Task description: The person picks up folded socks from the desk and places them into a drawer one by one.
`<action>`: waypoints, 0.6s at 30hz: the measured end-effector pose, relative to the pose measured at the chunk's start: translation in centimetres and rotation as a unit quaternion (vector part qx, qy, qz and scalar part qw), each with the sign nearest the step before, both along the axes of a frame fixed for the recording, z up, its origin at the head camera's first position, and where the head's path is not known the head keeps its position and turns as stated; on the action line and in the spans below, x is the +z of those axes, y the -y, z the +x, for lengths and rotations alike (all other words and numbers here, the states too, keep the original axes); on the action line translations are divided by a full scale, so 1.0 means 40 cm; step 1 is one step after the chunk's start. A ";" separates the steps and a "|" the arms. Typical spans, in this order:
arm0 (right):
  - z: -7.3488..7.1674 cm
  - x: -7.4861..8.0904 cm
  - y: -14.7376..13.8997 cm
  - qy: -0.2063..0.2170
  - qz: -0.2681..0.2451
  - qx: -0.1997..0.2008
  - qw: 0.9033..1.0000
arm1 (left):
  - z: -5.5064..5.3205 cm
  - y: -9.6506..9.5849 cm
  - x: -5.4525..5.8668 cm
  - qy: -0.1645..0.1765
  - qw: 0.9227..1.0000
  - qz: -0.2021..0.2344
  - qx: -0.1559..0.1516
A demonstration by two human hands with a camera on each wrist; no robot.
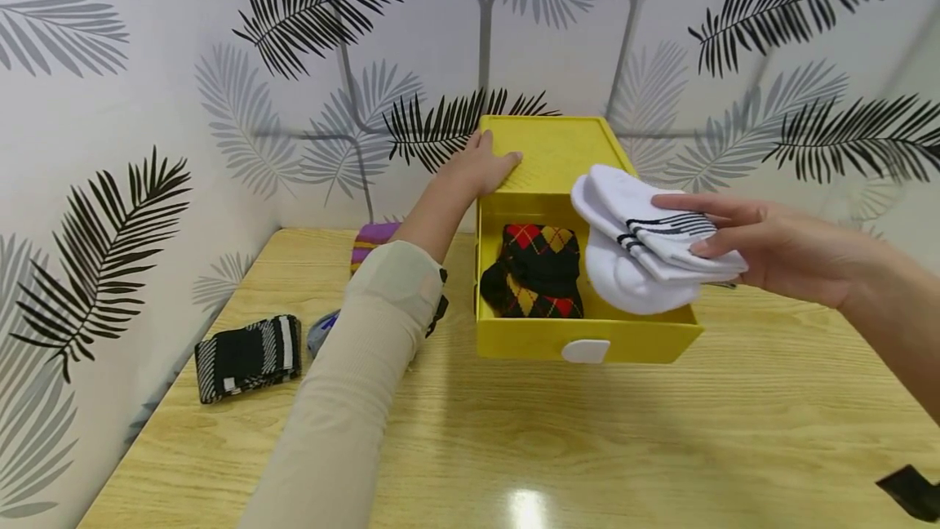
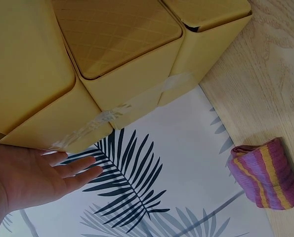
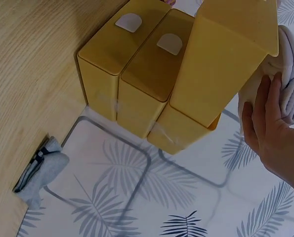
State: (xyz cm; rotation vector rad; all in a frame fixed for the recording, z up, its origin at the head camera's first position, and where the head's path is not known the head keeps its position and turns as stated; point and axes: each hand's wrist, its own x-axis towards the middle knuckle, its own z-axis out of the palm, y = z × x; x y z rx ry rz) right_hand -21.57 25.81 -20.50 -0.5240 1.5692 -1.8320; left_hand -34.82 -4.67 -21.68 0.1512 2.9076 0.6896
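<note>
White socks (image 1: 639, 243) with black stripes are pinched between the thumb and fingers of my right hand (image 1: 793, 247), over the right part of the pulled-out yellow drawer (image 1: 529, 339). Inside that drawer, at the left, lie black socks (image 1: 543, 255) with a red and yellow diamond pattern. My left hand (image 1: 477, 166) rests at the left top edge of the yellow drawer unit (image 1: 561, 149), thumb on top. The left wrist view shows the same hand's fingers (image 2: 75, 168) extended past the unit's back edge. White cloth (image 3: 285, 64) also shows by my right hand in the right wrist view.
Left of the unit on the wooden table (image 1: 514, 447) lie a black-and-white patterned folded sock bundle (image 1: 248, 356), a grey-blue one (image 1: 321, 333) and a purple-and-yellow one (image 1: 370, 243). Grey socks (image 3: 43, 170) lie near the table edge. Lower drawers have white tabs (image 3: 129, 22).
</note>
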 end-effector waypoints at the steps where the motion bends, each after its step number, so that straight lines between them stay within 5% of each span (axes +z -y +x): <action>1: 0.000 -0.001 0.006 -0.001 0.007 0.000 1.000 | 0.000 0.000 0.000 0.001 1.000 0.001 0.001; 18: -0.004 -0.014 0.081 0.001 0.111 -0.054 0.992 | -0.001 -0.002 -0.003 -0.006 1.000 -0.004 0.005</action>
